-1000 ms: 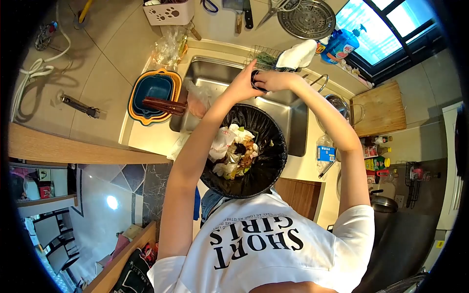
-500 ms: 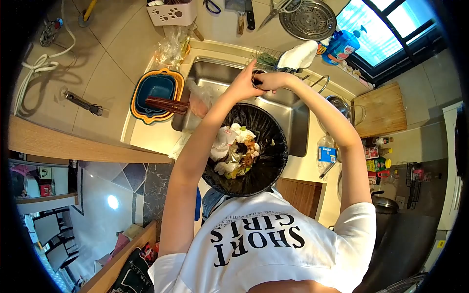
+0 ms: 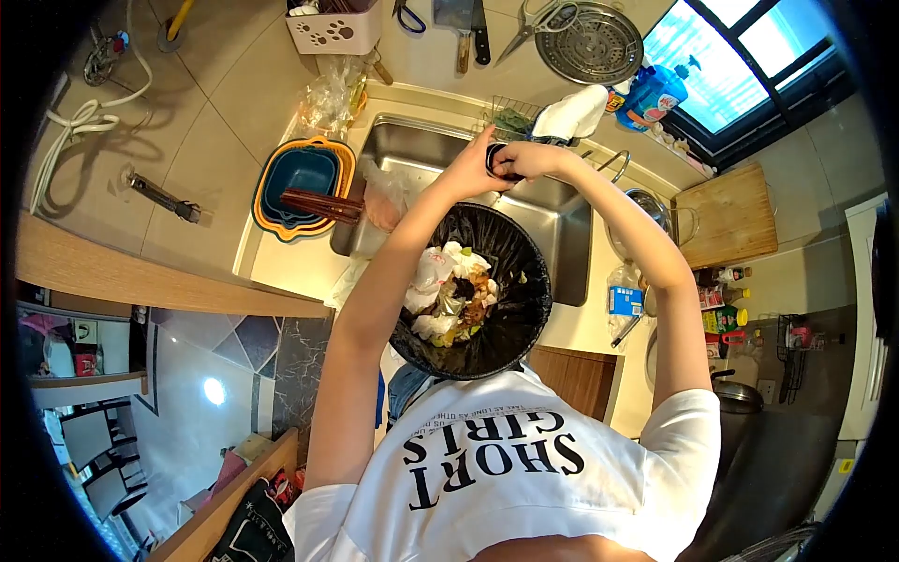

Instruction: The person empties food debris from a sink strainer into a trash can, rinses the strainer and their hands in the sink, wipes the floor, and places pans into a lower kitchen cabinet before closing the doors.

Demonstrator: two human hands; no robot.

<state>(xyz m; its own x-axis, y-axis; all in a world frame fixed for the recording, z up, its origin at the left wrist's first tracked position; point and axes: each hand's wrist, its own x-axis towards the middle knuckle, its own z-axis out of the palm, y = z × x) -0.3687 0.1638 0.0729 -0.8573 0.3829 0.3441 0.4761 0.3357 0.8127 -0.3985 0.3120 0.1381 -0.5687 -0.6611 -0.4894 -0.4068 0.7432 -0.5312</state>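
Over the sink, my left hand (image 3: 465, 172) is closed around a small dark round cup-like thing (image 3: 493, 161) with a pale rim. My right hand (image 3: 530, 160) meets it from the right, its bent fingers at the opening and partly inside; what the fingertips touch is hidden. Below both hands stands a trash bin (image 3: 534, 323) lined with a black bag, close to my body. Crumpled white plastic and food scraps (image 3: 459, 290) lie in it. The stainless steel sink (image 3: 567, 253) is behind and beneath my hands.
Left of the sink, nested blue, white and orange basins (image 3: 302, 173) hold brown chopsticks (image 3: 320, 204). A clear bag (image 3: 382, 201) with something pinkish lies at the sink's left side. A white cloth (image 3: 571, 112) hangs near the faucet (image 3: 613, 167). A cutting board (image 3: 726, 215) leans at right.
My hands stay together over the sink, with small shifts of the fingers. The dark round thing has turned so that more of its rim shows.
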